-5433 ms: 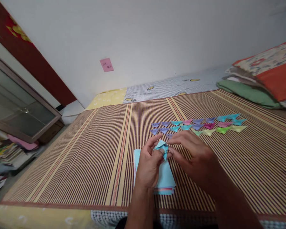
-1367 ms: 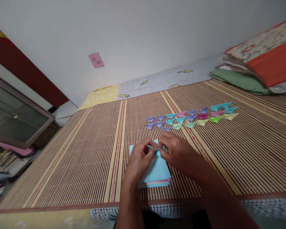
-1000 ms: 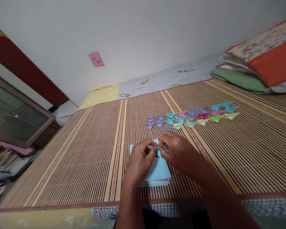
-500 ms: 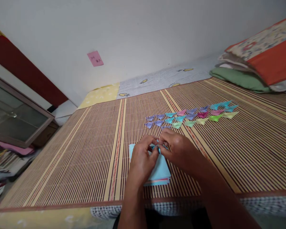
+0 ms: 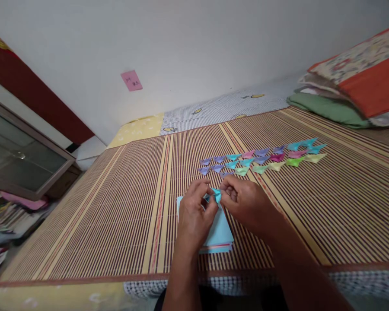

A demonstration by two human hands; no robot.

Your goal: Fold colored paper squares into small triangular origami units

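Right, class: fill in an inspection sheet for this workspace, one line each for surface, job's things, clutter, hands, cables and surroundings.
Surface: striped bamboo mat over a bed.
Job's things: small blue folded paper; stack of paper sheets under the hands; rows of folded paper pieces beyond.
Clutter: nothing seen on the mat.
Hands: left hand and right hand both pinch the folded paper.
Cables: nothing seen.
Surroundings: pink note on the wall, pillows at right, glass-fronted cabinet at left.

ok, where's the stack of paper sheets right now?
In the head view the stack of paper sheets lies on the striped mat, low and centre, under the left hand and right hand, nearer the camera than the rows of folded pieces.
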